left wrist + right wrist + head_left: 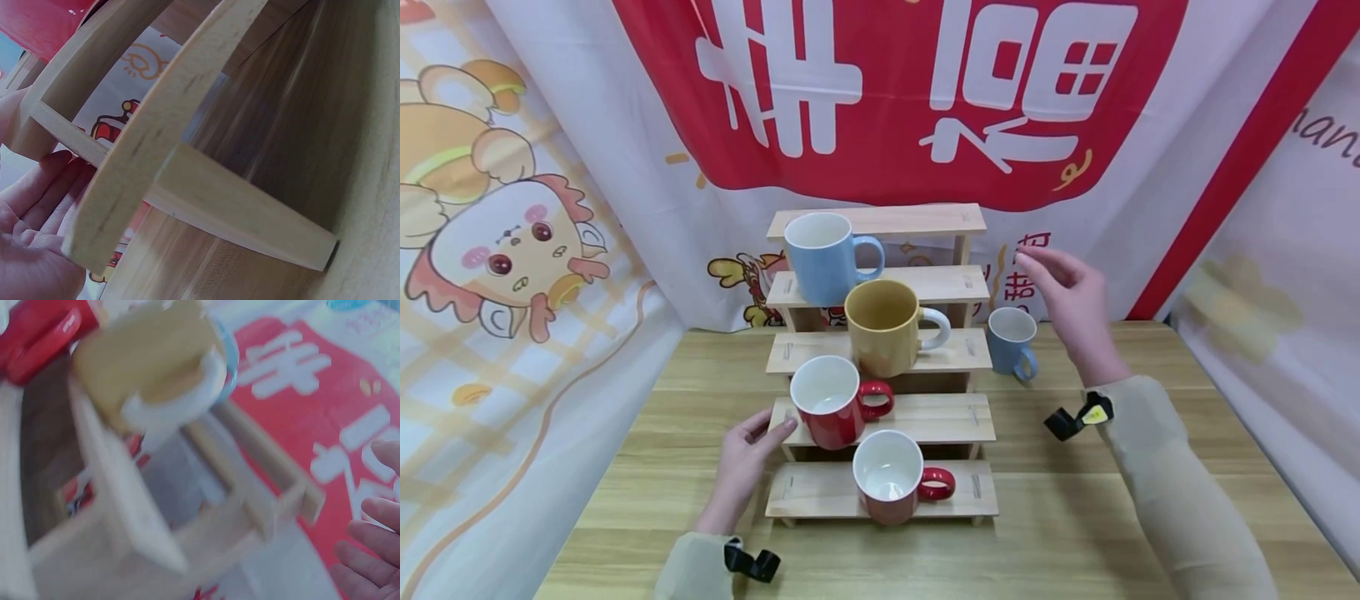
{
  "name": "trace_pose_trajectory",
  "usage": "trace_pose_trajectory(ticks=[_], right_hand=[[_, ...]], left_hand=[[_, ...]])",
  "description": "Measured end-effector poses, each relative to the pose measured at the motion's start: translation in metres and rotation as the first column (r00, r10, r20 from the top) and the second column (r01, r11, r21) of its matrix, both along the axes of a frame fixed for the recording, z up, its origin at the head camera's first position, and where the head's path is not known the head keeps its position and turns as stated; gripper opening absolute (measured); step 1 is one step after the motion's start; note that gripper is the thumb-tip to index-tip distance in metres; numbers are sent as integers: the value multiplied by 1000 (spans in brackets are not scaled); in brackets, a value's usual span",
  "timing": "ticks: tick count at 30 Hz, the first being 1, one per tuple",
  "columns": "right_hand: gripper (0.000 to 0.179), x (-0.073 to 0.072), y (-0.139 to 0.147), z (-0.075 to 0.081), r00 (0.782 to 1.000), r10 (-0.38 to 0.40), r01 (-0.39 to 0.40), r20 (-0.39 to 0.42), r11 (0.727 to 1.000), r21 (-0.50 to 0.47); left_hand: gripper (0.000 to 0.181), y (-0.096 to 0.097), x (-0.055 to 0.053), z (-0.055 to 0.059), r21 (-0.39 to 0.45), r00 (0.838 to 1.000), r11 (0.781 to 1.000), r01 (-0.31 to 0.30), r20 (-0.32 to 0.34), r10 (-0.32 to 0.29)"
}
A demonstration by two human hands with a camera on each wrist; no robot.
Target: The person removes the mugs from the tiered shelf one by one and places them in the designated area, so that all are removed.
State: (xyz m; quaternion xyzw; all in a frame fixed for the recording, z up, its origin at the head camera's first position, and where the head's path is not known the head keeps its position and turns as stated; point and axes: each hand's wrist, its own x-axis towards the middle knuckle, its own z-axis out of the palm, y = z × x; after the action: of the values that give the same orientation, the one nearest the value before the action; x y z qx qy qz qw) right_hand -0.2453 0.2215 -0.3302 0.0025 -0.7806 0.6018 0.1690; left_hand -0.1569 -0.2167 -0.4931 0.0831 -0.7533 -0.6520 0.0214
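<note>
A person's left hand (pixel 747 462) grips the left end of a five-step wooden rack (pixel 951 417), thumb on top of the second step from the bottom and fingers beneath the board, while the right hand (pixel 1071 300), empty and with its fingers loosely bent, hovers off the rack's right end. Below that raised hand, a small blue mug (pixel 1009 346) stands upright on the worktop (pixel 1075 517), just beside the rack's right side and near the worktop's far edge. Four larger mugs stand upright on the steps, handles pointing right: a light blue mug (pixel 820 267) near the left end of the second step from the top; a yellow mug (pixel 882 342) with a white handle around the middle of the third; a red mug (pixel 831 421) toward the left end of the fourth, close to the left thumb; and a white-lined mug with a red handle (pixel 887 497) just right of the middle of the lowest step, by its front edge. The top step carries no mug. Behind the worktop's far edge hangs a red-and-white banner (pixel 910 167); along its left edge, a cartoon-printed cloth (pixel 512 242).
</note>
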Motion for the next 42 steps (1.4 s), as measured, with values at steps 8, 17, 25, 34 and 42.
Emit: trace_pose_trajectory(ticks=[8,17,25,34,42], right_hand=[[51,2,-41,40,985,170,-169,-15,984,58],[53,-17,-88,53,928,368,-372,51,922,107],[52,-32,-117,54,900,421,-433,118,895,110],[53,-42,-134,55,868,475,-489,147,868,84],[41,-56,-147,56,828,530,-540,185,842,4]], left_hand=[[53,1,1,1,8,1000,1000,0,7,0],[53,0,3,0,17,1000,1000,3,4,-3],[50,1,2,1,18,1000,1000,-9,-16,9],[49,-1,-1,1,31,1000,1000,-3,-28,4],[50,0,0,0,31,1000,1000,-2,-15,2]])
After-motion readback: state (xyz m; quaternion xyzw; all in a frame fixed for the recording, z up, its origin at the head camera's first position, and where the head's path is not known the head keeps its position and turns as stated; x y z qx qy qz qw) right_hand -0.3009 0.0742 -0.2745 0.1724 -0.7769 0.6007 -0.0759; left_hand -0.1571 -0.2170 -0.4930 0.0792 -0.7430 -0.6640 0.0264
